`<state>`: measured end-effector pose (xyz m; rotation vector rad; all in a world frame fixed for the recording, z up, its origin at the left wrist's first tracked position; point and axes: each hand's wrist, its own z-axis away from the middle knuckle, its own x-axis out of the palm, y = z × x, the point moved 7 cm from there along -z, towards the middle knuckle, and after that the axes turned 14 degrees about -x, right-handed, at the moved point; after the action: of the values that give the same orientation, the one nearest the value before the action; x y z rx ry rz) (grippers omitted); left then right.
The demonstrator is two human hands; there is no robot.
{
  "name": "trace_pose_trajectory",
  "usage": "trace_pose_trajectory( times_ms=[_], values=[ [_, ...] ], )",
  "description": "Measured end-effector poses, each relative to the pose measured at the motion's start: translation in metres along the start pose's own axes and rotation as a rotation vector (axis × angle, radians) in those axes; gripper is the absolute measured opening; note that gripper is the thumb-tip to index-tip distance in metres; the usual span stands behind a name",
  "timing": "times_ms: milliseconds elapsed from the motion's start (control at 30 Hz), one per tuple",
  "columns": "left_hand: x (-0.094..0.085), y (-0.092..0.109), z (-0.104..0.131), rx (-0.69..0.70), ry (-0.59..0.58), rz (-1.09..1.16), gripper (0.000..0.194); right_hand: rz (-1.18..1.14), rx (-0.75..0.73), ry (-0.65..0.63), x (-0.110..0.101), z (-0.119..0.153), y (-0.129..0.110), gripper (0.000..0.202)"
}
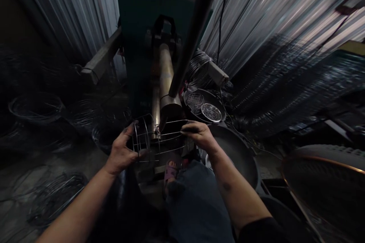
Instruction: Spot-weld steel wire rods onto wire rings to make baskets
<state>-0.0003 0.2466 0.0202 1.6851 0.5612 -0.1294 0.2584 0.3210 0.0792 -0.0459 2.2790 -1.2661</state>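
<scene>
Between my two hands is a small wire basket frame (pixel 146 136) made of thin metal rods, lying on its side. My left hand (pixel 124 147) grips its ringed end, thumb and fingers around the wires. With the fingertips pinched, my right hand (pixel 200 135) holds the free end of a long wire at the other side. The frame sits at the tip of a machine's lower metal arm (pixel 156 112), where wires meet the electrode. Just above is the thick upper cylinder (pixel 168 74); whether its tip touches the wire is too dark to tell.
A round pan (pixel 219 100) with wire grids stands right of the machine, beside a coil of wire (pixel 198 70). A large dark basin (pixel 239 152) is near my right forearm. A fan (pixel 325 182) stands right. Wire bundles (pixel 59 193) lie on the left floor.
</scene>
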Motion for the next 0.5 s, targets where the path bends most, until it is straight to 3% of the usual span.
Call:
trace_pose_trajectory(
  times_ms=[500],
  values=[
    [0.008, -0.012, -0.008, -0.117, -0.062, 0.105, 0.097, -0.003, -0.127, 0.040, -0.002, -0.006, 0.002, 0.016]
  ],
)
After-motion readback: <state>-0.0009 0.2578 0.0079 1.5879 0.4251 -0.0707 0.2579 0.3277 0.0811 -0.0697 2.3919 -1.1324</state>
